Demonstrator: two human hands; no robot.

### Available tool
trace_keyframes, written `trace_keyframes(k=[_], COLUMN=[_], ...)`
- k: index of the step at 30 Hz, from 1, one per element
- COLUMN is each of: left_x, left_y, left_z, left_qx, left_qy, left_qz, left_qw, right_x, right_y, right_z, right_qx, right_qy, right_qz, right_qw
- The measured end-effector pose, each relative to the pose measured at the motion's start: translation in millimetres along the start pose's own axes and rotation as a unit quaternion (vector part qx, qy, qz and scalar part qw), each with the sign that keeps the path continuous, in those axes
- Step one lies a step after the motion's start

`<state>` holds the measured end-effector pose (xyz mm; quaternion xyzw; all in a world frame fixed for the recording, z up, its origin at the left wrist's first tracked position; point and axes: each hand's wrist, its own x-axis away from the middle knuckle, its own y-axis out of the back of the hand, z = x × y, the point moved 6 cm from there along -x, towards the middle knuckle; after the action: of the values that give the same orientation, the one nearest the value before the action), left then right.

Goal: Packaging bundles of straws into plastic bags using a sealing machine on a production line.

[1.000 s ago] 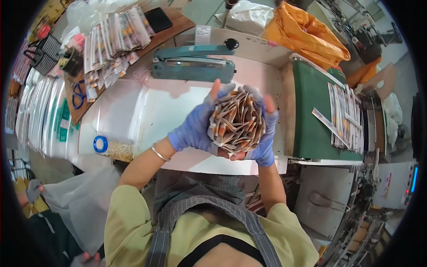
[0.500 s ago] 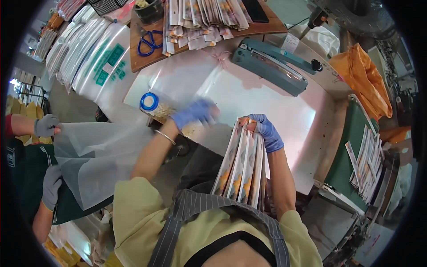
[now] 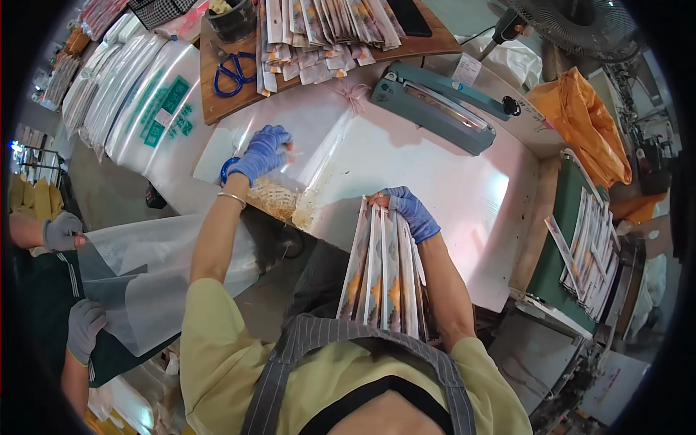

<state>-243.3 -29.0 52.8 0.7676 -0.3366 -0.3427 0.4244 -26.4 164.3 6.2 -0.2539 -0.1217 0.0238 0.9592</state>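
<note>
- We hold a bundle of slim printed packets (image 3: pixel 375 268) in our right hand (image 3: pixel 412 213), its fingers closed on the upper ends.
- The bundle hangs down from that hand toward our striped apron (image 3: pixel 288 348), which hides its lower ends from us.
- We have our left hand (image 3: pixel 262 155) well apart from the bundle, over clear plastic sheets (image 3: pixel 310 138) on the left of the worktop (image 3: pixel 413 174); its fingers are bent, and we cannot tell whether they grip a sheet.
- Our left wrist partly covers a blue ring (image 3: pixel 227 172).
- Beyond our hands, a teal sealing device (image 3: pixel 435 105) takes up the far side of the worktop.
- Past our left hand, we see a brown board (image 3: pixel 226 110) with blue-handled scissors (image 3: pixel 229 77), more packets (image 3: pixel 326 29) and a dark phone (image 3: pixel 410 17).
- On our right, loose packets (image 3: pixel 589 250) lie on a green surface (image 3: pixel 554 264), near an orange bag (image 3: pixel 580 127).
- On our left, a co-worker's grey gloves (image 3: pixel 85 330) hold translucent film (image 3: pixel 154 286), which reaches our left forearm.
</note>
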Motion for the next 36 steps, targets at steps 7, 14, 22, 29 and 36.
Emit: trace_keyframes(k=[7,14,22,29,36], left_x=[-6,12,50,22,63], left_y=[-34,-19,-36,-24,-36], left_z=[-77,-103,-112,-102,-134], left_qx=[0.264,0.151,0.453,0.257,0.296], left_qy=[0.080,0.097,0.233,0.186,0.121], left_qz=[-0.019,-0.112,-0.152,-0.047,-0.137], left_qw=[0.961,0.977,0.847,0.947,0.938], right_x=[-12,-13,-10,-1,6], right_y=[-4,-19,-35,-19,-9], right_z=[-4,4,20,14,10], right_qx=[0.044,0.027,0.061,-0.005,0.059], right_qy=[0.000,0.012,-0.027,0.016,0.023], right_qz=[-0.018,0.012,-0.040,0.006,-0.013], right_qw=[0.999,0.999,0.997,1.000,0.998])
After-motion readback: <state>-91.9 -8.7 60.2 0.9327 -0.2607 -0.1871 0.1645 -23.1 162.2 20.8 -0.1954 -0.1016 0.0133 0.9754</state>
